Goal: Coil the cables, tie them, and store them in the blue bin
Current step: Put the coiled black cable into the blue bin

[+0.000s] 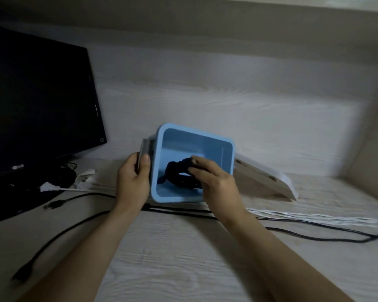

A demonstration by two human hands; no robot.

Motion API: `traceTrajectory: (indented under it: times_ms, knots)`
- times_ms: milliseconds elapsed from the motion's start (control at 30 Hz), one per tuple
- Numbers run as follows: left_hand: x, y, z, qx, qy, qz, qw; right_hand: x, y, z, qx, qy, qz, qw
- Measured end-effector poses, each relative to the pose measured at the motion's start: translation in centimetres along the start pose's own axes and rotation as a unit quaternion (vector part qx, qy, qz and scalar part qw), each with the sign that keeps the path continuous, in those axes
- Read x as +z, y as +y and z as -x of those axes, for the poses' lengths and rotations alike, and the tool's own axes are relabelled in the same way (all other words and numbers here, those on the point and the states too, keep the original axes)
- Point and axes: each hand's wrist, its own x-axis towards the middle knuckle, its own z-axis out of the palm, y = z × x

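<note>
- Coiled black cable (179,177): a compact bundle at frame centre, inside the blue bin (228,153) and low against its near wall; whether a tie is on it cannot be told.
- Right hand (214,182): reaches over the near rim into the bin, fingers curled round the right side of the coil, gripping it.
- Left hand (132,182): clasps the left outer wall of the bin, thumb on a pale flat piece (143,153) against that wall; its nature is unclear.
- Bin attitude: tilted with its mouth toward the viewer, resting on the tabletop (172,258).
- Handling judgement: the coil looks light, soft and springy; loops may loosen if let go unevenly, so a grasp across several loops at 1 side suits it best. The bin seems light, smooth plastic, likely to slide unless steadied at its wall.
- Remaining cables: 1 loose black cable (59,234) runs from lower left past the bin toward the right edge, a second black cable with a plug (52,204) lies at left, and white cable strands (314,217) lie at right; these appear not yet coiled.
- Surroundings: a dark monitor (37,101) at upper left with white plugs (83,177) near its base; a pale flat object (268,182) leans just right of the bin.
</note>
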Motion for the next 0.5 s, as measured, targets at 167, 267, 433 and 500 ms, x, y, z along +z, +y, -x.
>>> traceTrajectory:
  times_ms: [167,267,433,500]
  knots:
    - [0.1,-0.2,0.0,0.0,-0.002,-0.003,1.0,-0.4,0.2,-0.4,0.215,-0.028,-0.043,0.975]
    - [0.1,-0.4,-0.1,-0.01,0.004,-0.002,1.0,-1.0,1.1,-1.1,0.237,-0.161,0.018,0.958]
    - [-0.2,-1.4,-0.6,-0.041,0.036,0.008,0.998,-1.1,0.2,-4.2,0.236,-0.122,0.008,0.964]
    - [-0.3,-1.8,-0.7,-0.053,0.029,0.011,0.998,-0.8,0.1,-6.4,0.266,-0.105,-0.027,0.958]
